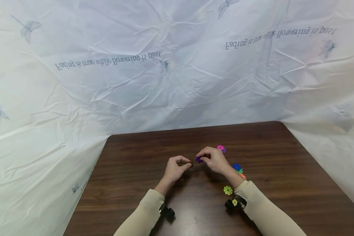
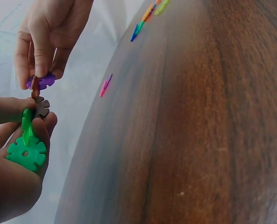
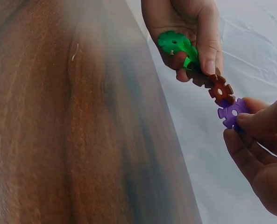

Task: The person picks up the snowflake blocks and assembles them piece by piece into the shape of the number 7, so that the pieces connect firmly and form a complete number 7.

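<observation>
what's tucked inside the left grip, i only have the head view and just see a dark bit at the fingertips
Observer: A green disc sits on the palm side of the left grip, as the left wrist view shows.
Operator: and the purple disc in the right grip, is it touching anything
Observer: Yes, in the right wrist view its edge overlaps a brown disc; whether it is fully slotted in, I can't tell.
Operator: ok, anything between the green and the brown
Observer: Yes, a lighter green disc, seen edge-on in the left wrist view.
</observation>
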`<state>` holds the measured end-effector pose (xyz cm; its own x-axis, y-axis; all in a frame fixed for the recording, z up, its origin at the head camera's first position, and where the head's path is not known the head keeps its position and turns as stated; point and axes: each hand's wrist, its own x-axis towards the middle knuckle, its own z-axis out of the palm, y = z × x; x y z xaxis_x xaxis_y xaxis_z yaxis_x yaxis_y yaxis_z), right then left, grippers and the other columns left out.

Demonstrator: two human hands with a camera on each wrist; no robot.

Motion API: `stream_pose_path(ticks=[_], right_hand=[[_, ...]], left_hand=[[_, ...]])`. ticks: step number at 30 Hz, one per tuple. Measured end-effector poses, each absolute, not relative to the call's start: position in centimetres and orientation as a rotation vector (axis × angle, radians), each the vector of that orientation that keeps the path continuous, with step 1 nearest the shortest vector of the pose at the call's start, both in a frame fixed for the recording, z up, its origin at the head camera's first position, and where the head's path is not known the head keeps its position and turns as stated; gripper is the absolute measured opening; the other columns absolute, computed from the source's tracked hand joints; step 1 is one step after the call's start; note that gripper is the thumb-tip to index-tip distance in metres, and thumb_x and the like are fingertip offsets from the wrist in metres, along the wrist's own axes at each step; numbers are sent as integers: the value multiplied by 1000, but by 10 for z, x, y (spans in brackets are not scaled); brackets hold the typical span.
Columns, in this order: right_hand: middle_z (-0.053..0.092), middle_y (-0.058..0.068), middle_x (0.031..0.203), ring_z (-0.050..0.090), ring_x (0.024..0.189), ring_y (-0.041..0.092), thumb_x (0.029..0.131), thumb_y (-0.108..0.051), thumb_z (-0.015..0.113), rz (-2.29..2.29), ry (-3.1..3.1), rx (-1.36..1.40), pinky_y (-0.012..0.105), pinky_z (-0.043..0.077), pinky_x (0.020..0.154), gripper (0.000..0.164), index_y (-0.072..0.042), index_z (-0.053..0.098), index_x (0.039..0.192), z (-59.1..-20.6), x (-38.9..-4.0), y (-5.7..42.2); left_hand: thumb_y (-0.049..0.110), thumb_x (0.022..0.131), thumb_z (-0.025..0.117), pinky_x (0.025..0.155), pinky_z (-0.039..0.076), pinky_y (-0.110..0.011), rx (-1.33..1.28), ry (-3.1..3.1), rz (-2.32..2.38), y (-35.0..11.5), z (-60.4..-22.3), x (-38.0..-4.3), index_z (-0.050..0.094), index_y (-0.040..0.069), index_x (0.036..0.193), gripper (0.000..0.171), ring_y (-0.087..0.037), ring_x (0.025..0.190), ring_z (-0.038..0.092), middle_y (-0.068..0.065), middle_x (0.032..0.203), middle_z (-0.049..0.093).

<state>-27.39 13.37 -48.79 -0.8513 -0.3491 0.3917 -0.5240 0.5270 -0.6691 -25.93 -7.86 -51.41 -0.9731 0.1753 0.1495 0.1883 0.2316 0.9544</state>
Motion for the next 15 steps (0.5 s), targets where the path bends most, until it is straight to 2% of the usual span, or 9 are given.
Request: stream_pose_path(ticks=[6,15], right_hand=[[71,1,95,66,84,16,87,3,69,1232,-2538,733,34,56,71,20,-13,76,95,-489,-273,131],[71,1,99,66,87,16,88,1,68,1210,-2552,793,28,54,73,19,-11,76,99,-487,-275,134]], left_hand=[[6,82,76,57,47,-22,-357,-2439,-1923,-79,-515,-260,74,7,89,7,-14,71,68,-7,85,74],[5,83,75,59,51,-23,-360,-2418,-1974,-80,-515,-258,73,5,91,8,-14,72,68,-7,85,74]])
